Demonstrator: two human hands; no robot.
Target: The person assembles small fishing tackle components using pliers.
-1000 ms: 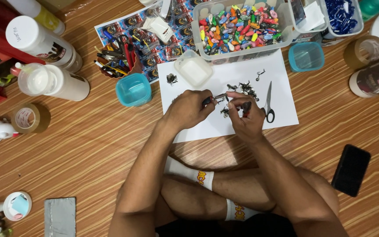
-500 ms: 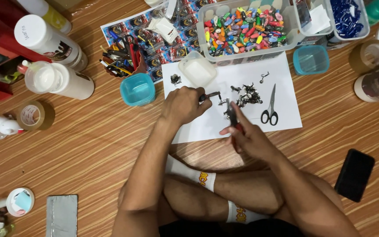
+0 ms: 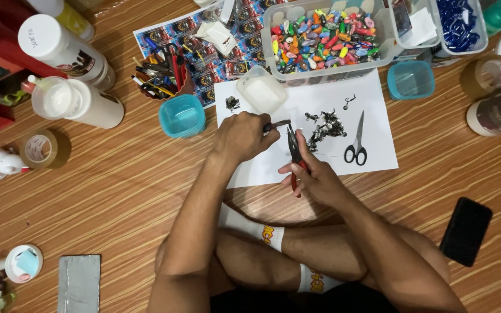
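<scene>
On the white paper sheet (image 3: 331, 156), the left hand (image 3: 242, 136) pinches a small dark metal piece (image 3: 278, 124) while the right hand (image 3: 314, 177), grip closed around red-handled pliers (image 3: 293, 148), could slip and fling it among the loose dark metal bits (image 3: 323, 124) just beside.

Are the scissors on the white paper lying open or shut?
Shut: the scissors lie flat on the white paper, blades together in one point, handle loops side by side, untouched by either hand.
</scene>
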